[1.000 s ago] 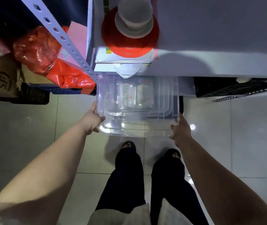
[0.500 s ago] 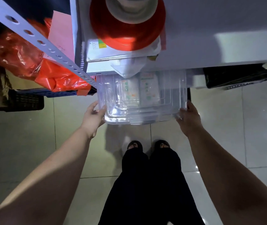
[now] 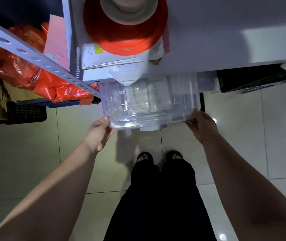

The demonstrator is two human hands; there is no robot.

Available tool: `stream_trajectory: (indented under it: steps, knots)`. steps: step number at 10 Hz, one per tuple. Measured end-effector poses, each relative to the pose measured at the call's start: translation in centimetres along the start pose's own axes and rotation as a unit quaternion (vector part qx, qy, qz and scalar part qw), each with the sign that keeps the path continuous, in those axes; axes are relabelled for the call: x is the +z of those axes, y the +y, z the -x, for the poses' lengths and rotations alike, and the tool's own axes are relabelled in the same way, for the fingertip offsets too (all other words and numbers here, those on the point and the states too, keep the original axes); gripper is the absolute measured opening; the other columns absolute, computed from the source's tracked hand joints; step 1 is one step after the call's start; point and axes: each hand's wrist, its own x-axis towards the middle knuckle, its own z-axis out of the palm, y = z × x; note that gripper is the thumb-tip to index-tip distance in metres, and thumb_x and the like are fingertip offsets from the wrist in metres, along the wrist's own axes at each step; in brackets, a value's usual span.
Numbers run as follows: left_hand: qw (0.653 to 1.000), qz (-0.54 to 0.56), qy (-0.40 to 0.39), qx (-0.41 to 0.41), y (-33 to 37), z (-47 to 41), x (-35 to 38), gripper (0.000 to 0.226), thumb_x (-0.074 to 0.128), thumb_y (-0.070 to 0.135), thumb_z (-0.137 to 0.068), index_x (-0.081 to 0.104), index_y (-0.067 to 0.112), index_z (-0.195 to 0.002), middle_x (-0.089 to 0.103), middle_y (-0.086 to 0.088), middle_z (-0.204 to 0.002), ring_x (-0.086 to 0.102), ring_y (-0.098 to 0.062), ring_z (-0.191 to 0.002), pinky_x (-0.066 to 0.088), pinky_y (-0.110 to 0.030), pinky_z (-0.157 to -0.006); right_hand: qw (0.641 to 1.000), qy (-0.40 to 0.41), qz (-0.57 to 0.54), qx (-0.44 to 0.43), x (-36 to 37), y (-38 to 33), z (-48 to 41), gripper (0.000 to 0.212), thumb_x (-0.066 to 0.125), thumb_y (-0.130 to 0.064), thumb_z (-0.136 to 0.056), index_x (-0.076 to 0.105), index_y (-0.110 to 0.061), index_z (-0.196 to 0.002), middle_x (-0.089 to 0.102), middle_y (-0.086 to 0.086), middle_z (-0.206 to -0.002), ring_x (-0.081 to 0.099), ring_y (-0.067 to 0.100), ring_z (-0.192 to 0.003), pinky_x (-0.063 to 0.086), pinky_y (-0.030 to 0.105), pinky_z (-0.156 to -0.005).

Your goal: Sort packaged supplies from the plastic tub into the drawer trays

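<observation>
A clear plastic tub [image 3: 121,119] hangs above the tiled floor, its far half under the edge of a white table [image 3: 225,40]. Inside lie white packaged supplies [image 3: 149,94] with green and orange print, and several nested clear trays [image 3: 178,101]. My left hand [image 3: 100,131] grips the tub's near left corner. My right hand [image 3: 201,126] grips the near right corner. The tub's back end is hidden by the table.
A red roll of film [image 3: 126,37] stands on a white box [image 3: 107,58] at the table's edge. A perforated metal shelf post [image 3: 34,56], red plastic bags [image 3: 25,66] and a black crate [image 3: 25,112] are on the left. Another black crate [image 3: 260,79] sits right. My feet [image 3: 159,157] stand below.
The tub has gone further in under the table's edge, with both hands still on its near corners. My feet have come together and the view has shifted closer to the table.
</observation>
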Motion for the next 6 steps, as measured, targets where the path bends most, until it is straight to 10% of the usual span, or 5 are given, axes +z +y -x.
stream_trajectory:
  steps: [2,4,6]
  knots:
    - [0.998,-0.005,0.051,0.031,1.9,-1.2,2.6,0.029,0.049,0.018,-0.099,0.054,0.004,-0.124,0.062,-0.016,-0.113,0.063,-0.017,-0.08,0.054,-0.03,-0.086,0.998,0.052,0.045,-0.014,3.1,-2.5,-0.8,0.014,0.061,-0.014,-0.092,0.061,-0.006,-0.081,0.067,0.011,-0.086,0.067,0.024,-0.083,0.058,0.038,-0.077]
    - [0.978,-0.152,0.118,0.075,2.9,1.4,2.6,0.036,0.063,0.025,-0.092,0.053,0.008,-0.122,0.061,-0.014,-0.112,0.063,-0.029,-0.088,0.055,-0.036,-0.076,0.979,0.112,0.172,0.001,3.6,-2.2,0.8,0.034,0.069,-0.029,-0.086,0.058,-0.013,-0.114,0.063,0.008,-0.094,0.062,0.019,-0.076,0.057,0.033,-0.066]
    - [0.797,-0.454,0.07,0.392,5.7,7.8,6.6,0.038,0.065,0.01,-0.082,0.061,0.013,-0.119,0.062,-0.013,-0.115,0.054,-0.029,-0.109,0.042,-0.039,-0.098,0.831,0.047,0.473,-0.289,4.8,-3.7,7.0,0.039,0.072,-0.016,-0.079,0.057,-0.019,-0.116,0.06,0.004,-0.114,0.058,0.021,-0.099,0.046,0.03,-0.085]
